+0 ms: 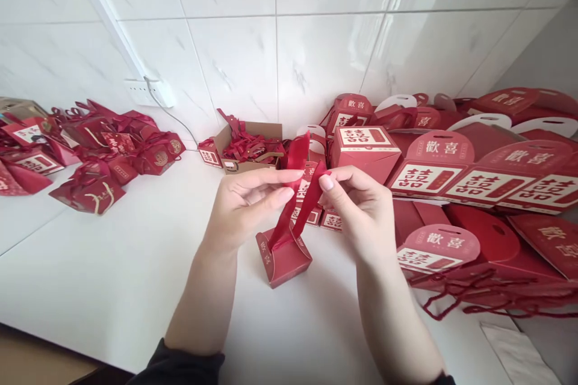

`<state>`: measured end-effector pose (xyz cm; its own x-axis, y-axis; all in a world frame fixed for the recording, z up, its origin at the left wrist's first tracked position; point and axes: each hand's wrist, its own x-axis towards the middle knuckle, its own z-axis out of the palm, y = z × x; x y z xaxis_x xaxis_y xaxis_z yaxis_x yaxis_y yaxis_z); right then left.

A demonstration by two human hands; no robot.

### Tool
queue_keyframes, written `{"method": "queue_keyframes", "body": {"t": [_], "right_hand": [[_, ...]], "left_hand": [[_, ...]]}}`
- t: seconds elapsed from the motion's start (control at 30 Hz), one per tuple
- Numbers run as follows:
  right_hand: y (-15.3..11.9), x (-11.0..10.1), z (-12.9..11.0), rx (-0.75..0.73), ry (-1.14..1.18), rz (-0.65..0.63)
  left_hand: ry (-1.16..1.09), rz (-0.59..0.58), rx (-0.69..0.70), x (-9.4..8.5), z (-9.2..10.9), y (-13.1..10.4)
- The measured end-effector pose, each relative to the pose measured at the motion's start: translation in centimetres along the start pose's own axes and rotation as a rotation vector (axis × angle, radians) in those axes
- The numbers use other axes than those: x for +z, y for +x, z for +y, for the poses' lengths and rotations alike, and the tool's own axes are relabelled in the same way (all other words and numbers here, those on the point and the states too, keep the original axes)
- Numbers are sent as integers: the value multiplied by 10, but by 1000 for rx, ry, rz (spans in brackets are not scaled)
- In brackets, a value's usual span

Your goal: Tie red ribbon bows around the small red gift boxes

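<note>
A small red gift box [289, 261] sits on the white table in front of me, with a shiny red ribbon [283, 225] rising from its top in two strands. My left hand [250, 201] pinches the left strand between thumb and fingers, and a loose end stands up above it. The right strand is pinched in my right hand [356, 204], thumb toward me. Both strands are held above the box, slightly apart. Whether the ribbon is knotted at the box top I cannot tell.
Behind my hands stands a cardboard box [253, 163] of loose red ribbons. Stacked red boxes [433, 177] with handles fill the right side, with red cords [478, 298] in front. Several ribboned boxes [93, 192] lie at left. A cable [169, 109] runs from a wall socket [149, 93].
</note>
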<state>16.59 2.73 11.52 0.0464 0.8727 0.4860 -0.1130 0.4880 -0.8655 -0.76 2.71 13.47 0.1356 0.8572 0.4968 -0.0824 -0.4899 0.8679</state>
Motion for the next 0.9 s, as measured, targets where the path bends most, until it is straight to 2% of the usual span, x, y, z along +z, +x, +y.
{"method": "queue_keyframes", "body": {"t": [0.1, 0.23, 0.33, 0.57, 0.77, 0.9], "right_hand": [[1, 1, 4, -4, -20, 17], [5, 0, 9, 14, -78, 35], [7, 0, 12, 10, -115, 53], [7, 3, 14, 62, -125, -77], [9, 2, 15, 57, -158, -51], [9, 0, 14, 45, -173, -110]], "left_hand": [[7, 82, -124, 6, -3, -1], [0, -10, -316, 2, -11, -2], [33, 14, -388, 0, -15, -1], [25, 14, -394, 3, -22, 2], [92, -3, -376, 7, -22, 2], [134, 17, -394, 8, -19, 3]]}}
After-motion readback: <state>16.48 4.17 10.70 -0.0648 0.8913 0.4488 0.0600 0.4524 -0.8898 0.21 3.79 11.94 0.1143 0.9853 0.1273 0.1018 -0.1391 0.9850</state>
